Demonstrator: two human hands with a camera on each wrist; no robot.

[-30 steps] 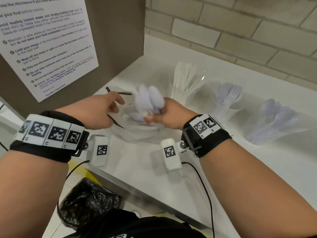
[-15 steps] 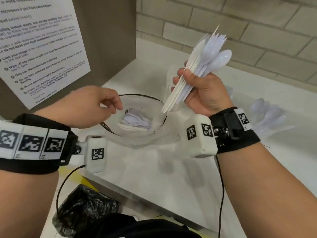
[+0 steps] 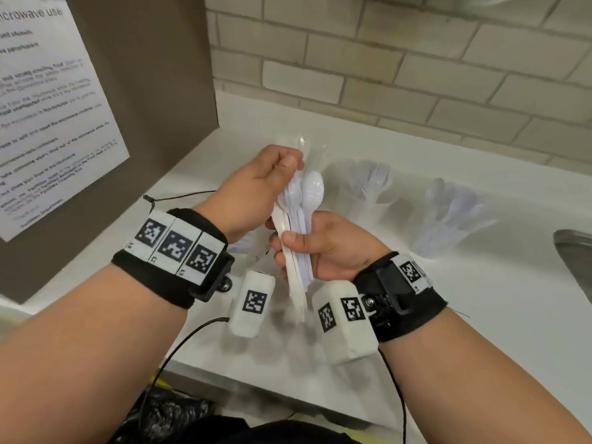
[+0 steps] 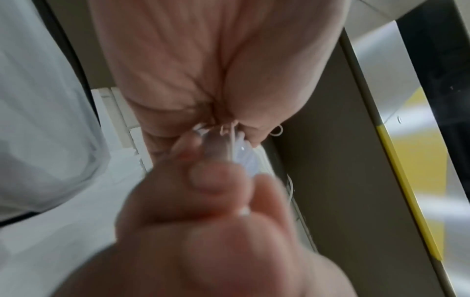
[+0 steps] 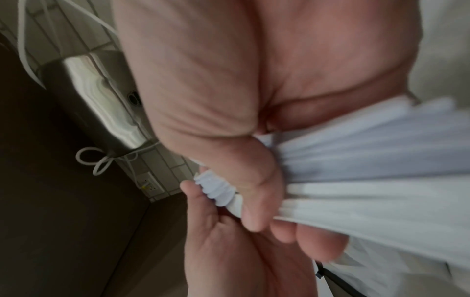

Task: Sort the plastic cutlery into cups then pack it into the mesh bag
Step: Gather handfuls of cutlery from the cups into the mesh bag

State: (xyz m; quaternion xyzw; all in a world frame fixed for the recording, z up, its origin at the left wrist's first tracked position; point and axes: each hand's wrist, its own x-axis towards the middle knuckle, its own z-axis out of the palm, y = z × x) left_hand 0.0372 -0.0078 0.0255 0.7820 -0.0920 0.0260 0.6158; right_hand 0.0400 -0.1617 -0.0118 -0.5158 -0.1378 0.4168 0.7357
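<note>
My right hand (image 3: 288,248) grips a bundle of white plastic cutlery (image 3: 299,219) round its handles, spoon bowls up, above the counter. My left hand (image 3: 290,165) pinches the top of that bundle (image 4: 229,148). In the right wrist view the handles (image 5: 356,170) fan out from under my thumb. The mesh bag lies mostly hidden under my hands; its black drawstring (image 3: 179,196) shows at the left. Three clear cups stand behind: one with knives (image 3: 301,144), one with forks (image 3: 371,184), one with spoons (image 3: 448,209).
The white counter (image 3: 480,315) runs to a brick wall (image 3: 416,75). A brown panel with a printed notice (image 3: 54,116) closes the left side. A steel sink's rim (image 3: 576,261) is at the right. A black bag (image 3: 166,415) hangs below the counter's front edge.
My right hand lifted a bundle of cutlery out of the mesh bag and brought it lower in front of me. My left hand left the bag's rim and took the bundle's top.
</note>
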